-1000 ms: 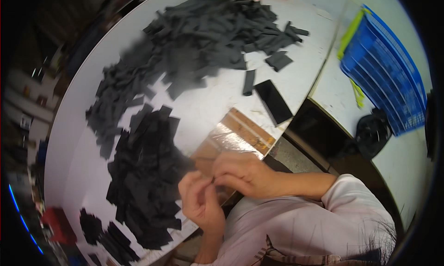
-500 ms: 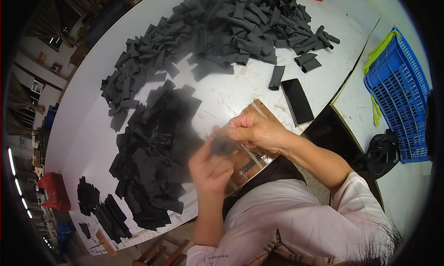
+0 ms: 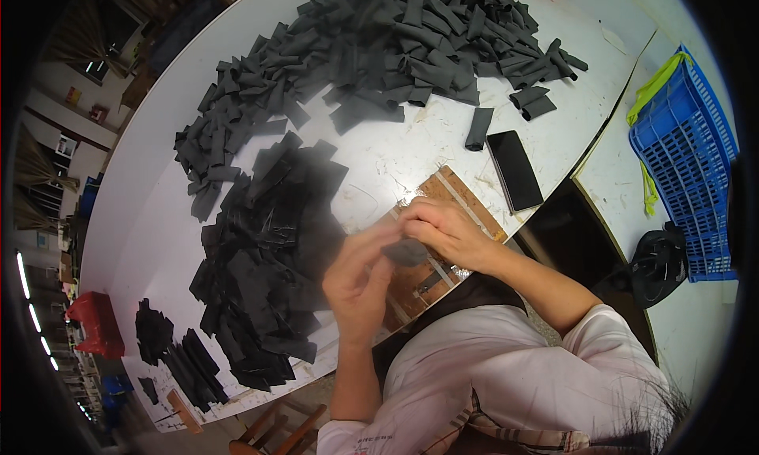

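Note:
A small dark grey fabric tube (image 3: 405, 253) is between my two hands, over a brown wooden board (image 3: 466, 194) at the table's near edge. My left hand (image 3: 356, 275) is closed about its left side, fingers bent and thumb along it. With bent, pressed-together fingers, my right hand (image 3: 448, 232) grips its upper right edge. The fingers hide much of the piece. Left of my hands lies a heap of flat black fabric pieces (image 3: 261, 257). Beyond it spreads a large pile of dark grey fabric tubes (image 3: 427, 44).
A black phone (image 3: 515, 170) lies right of the board, near a single grey tube (image 3: 478, 128). Farther right stand a blue plastic basket (image 3: 684, 162) and a black bag (image 3: 660, 265). Black strips (image 3: 198, 368) and a red bag (image 3: 96, 324) are at far left.
My right hand has turned over the piece, its fingers now curled toward my left hand. The tube's round open end faced me before; now it looks flatter and has shifted slightly right.

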A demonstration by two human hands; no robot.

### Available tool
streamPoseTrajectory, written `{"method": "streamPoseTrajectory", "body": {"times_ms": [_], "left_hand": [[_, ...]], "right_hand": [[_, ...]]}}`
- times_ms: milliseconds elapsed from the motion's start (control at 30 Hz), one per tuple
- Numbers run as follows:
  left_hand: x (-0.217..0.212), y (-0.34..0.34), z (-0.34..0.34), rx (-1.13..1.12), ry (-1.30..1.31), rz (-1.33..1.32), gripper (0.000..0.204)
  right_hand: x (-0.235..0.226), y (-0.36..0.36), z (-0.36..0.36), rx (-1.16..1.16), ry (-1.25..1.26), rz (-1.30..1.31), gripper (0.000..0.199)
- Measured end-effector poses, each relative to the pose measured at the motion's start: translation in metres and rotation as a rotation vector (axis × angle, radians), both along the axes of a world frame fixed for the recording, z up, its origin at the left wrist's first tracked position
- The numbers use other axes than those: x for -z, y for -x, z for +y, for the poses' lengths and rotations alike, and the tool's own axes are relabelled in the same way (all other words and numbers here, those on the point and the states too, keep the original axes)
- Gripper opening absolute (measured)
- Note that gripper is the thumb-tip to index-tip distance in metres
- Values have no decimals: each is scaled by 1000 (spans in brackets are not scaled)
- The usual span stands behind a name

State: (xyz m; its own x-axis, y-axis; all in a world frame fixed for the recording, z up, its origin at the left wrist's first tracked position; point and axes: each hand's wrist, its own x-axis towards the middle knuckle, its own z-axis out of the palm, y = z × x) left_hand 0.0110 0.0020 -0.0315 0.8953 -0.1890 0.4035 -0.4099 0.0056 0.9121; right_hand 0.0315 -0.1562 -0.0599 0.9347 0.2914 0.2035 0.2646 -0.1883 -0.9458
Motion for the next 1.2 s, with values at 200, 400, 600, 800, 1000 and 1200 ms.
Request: {"method": "streamPoseTrajectory", "body": {"times_ms": [200,400,600,800,1000,1200], "left_hand": [[-3,13,-9,-172,621,191,10],[22,14,-10,-82,473,226,17],[-28,-3,-16,111,30,306,11],[-10,-12,-14,119,-359,197,12],[-1,3,-12,-30,262,59,14],[9,4,4,-36,422,269,16]], "right_hand": [[-55,9,-1,-110,625,-510,22],[1,8,-8,-93,551,-431,14],[-12,7,-12,-103,225,-513,13],[25,8,-11,-126,328,-284,10],[-19,2,-11,-163,502,-285,14],[-8,7,-7,-173,527,-316,19]]}}
